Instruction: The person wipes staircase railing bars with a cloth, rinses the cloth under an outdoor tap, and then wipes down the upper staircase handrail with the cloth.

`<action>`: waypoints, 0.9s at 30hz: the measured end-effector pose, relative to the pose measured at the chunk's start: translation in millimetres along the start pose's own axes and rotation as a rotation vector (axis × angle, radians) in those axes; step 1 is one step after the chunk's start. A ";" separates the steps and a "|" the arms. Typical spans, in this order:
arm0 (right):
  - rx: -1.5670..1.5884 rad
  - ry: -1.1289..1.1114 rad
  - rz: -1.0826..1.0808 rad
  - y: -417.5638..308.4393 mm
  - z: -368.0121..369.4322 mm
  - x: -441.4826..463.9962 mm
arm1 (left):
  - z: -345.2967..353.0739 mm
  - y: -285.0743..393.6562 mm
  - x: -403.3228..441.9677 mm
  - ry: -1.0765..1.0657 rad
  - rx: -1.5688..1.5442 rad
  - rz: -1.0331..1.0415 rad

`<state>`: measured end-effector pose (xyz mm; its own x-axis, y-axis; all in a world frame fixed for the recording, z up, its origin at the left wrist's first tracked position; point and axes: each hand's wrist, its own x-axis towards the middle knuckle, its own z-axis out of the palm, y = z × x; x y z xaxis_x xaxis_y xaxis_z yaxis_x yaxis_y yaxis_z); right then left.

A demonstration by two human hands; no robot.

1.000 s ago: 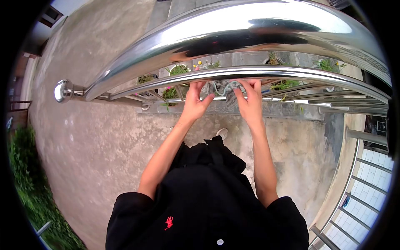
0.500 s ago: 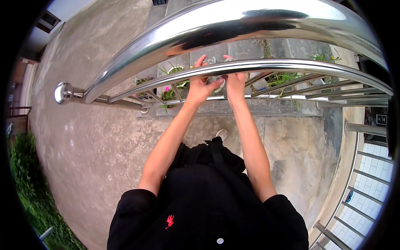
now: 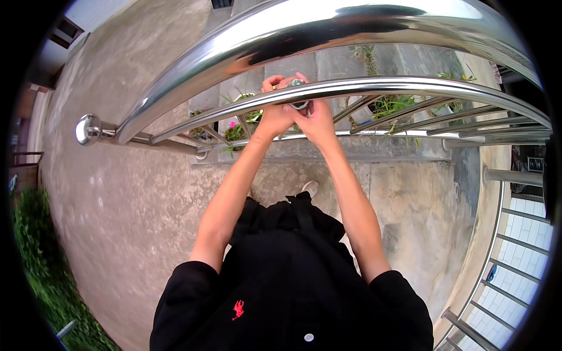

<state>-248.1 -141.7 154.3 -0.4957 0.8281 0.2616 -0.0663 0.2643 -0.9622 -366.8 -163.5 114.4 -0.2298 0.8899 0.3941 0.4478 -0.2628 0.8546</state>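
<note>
Both hands are together under the thin steel rail [image 3: 386, 85], which crosses in front of the fingers. My left hand [image 3: 275, 121] curls around the left side of a small, shiny grey-green, partly see-through thing [image 3: 300, 105]. My right hand [image 3: 317, 121] closes on it from the right, with the thumbs close together. The rail and fingers cover much of the thing, so its kind cannot be made out.
A thick polished handrail [image 3: 281, 44] arches above my hands. Behind the bars stand potted plants [image 3: 395, 106] and pink flowers [image 3: 233, 124] on grey steps. Concrete floor [image 3: 129, 193] lies left, a hedge [image 3: 44, 263] at lower left, and another railing [image 3: 509, 257] right.
My hands were apart with the see-through thing between them. They have come together and closed around it, the right hand moving left.
</note>
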 end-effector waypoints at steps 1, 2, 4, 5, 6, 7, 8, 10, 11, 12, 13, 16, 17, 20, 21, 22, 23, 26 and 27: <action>0.031 -0.006 0.085 -6.5 -0.3 5.8 | 2.7 -3.7 1.1 -0.008 -0.054 0.017; -0.188 0.023 -0.080 -9.3 -2.7 12.1 | 6.4 -4.2 1.6 -0.076 -0.301 -0.160; -0.268 -0.017 -0.106 -8.0 -3.1 19.2 | 3.7 -8.2 -0.5 -0.193 -0.287 -0.226; -0.350 -0.058 -0.131 -5.7 -3.7 22.1 | 2.4 -8.3 -1.5 -0.310 -0.274 -0.293; -0.349 -0.056 -0.130 -1.4 -3.1 24.1 | 6.8 -10.1 -3.1 -0.311 -0.274 -0.293; -0.336 -0.015 -0.226 4.0 -0.5 25.2 | 13.7 -11.6 -5.3 -0.242 -0.303 -0.250; -0.323 0.023 -0.322 6.7 1.4 26.8 | 18.7 -12.9 -7.5 -0.170 -0.333 -0.207; -0.204 -0.067 -0.282 12.6 3.1 31.6 | 26.5 -18.2 -8.7 -0.076 -0.310 -0.152; -0.084 -0.152 -0.245 13.0 4.1 33.6 | 29.1 -18.9 -8.5 -0.036 -0.288 -0.132; -0.082 -0.158 -0.241 12.8 3.7 33.8 | 31.9 -19.4 -8.4 -0.009 -0.269 -0.116; -0.072 -0.178 -0.167 12.5 2.2 32.4 | 34.5 -20.5 -7.2 0.014 -0.251 -0.101; -0.058 -0.206 -0.102 10.8 1.6 32.5 | 40.1 -21.2 -6.3 0.058 -0.209 -0.073; -0.057 -0.208 -0.120 6.7 2.5 33.2 | 40.7 -22.3 -6.6 0.065 -0.202 -0.069; -0.094 -0.234 0.031 -5.6 3.1 31.6 | 43.0 -25.3 -7.6 0.082 -0.181 -0.058; -0.094 -0.231 0.034 -2.7 2.7 31.4 | 44.5 -26.5 -6.8 0.085 -0.177 -0.054; -0.109 -0.244 0.021 1.3 2.4 31.3 | 46.0 -27.0 -7.3 0.090 -0.173 -0.052; -0.124 -0.259 0.006 2.2 3.3 32.5 | 47.7 -27.6 -7.1 0.094 -0.170 -0.045; -0.165 -0.213 -0.016 5.4 8.7 34.9 | 50.1 -30.4 -9.5 0.108 -0.154 -0.038; -0.226 -0.182 -0.043 6.6 9.9 34.7 | 50.8 -31.5 -10.2 0.113 -0.150 -0.037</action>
<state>-274.3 -116.1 156.3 -0.6454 0.7169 0.2637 0.0943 0.4174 -0.9038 -334.7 -145.4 66.2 -0.3430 0.8545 0.3901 0.3054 -0.2912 0.9066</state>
